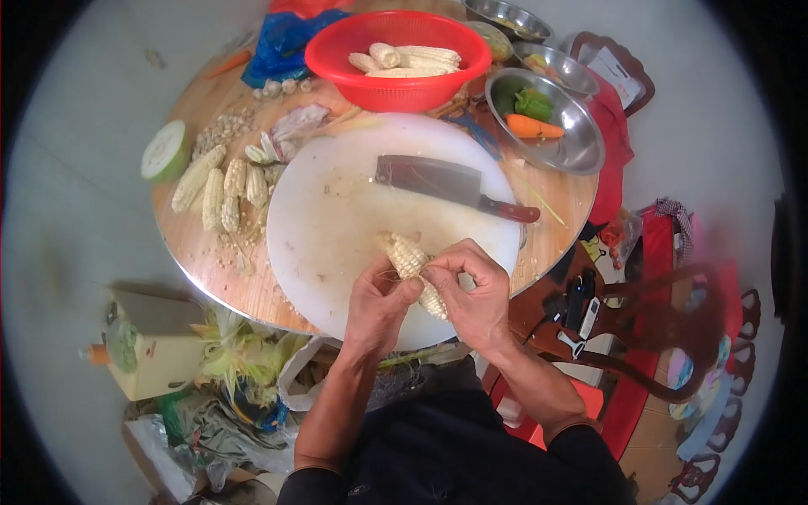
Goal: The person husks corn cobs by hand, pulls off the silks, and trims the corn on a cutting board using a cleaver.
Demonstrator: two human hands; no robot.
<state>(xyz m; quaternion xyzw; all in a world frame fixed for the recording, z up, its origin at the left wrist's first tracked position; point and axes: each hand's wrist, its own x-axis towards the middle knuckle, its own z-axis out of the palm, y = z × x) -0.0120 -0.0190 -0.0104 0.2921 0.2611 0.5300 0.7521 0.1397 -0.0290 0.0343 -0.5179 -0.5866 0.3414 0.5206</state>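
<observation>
At the frame's left we see one cut green gourd [166,151], then, centrally, one white board [320,210]; over its lower part our left hand [380,305] closes on one corn cob [406,255], our right hand [475,295] pinching its right side, one cleaver [429,177] above; upper right, one carrot [532,127] in one steel bowl [585,150]

The single view looks from the wearer's head, above the near edge of the round worktop [195,237], facing forward and steeply down. It sits within arm's reach, the wearer's dark clothing [463,446] filling the bottom centre. The lens takes in a wide field, rounded off by black corners: the worktop's left and right edges both fit, with floor [84,185] beyond, and its far part reaches the top.
</observation>
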